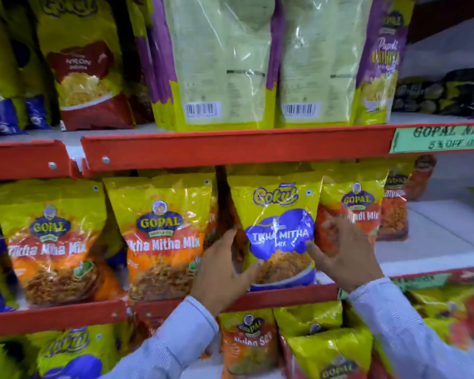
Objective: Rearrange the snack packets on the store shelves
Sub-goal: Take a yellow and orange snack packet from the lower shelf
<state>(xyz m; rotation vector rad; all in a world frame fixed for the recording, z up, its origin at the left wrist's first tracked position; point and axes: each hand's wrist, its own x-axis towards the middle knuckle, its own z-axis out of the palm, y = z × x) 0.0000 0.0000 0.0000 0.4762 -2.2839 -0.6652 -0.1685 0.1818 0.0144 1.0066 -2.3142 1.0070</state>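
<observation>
Both hands, left (225, 272) and right (345, 258), spread, flanking Gokul packet (278, 231) (upright) on red-edged middle shelf (285, 294); stocked store shelving.

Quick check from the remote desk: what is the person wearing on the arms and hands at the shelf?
Both arms are in long, light blue shirt sleeves with a fine woven texture, reaching to the wrists. The left hand and right hand are bare: no gloves, and no rings, watch or bracelets that I can see.

The middle shelf (435, 242) lies bare toward its right end, past the Gopal packets (350, 212), open for a reach. Leftward, packets stand shoulder to shoulder along its front edge, and the red rail (230, 149) overhead caps the opening just above their tops.
</observation>
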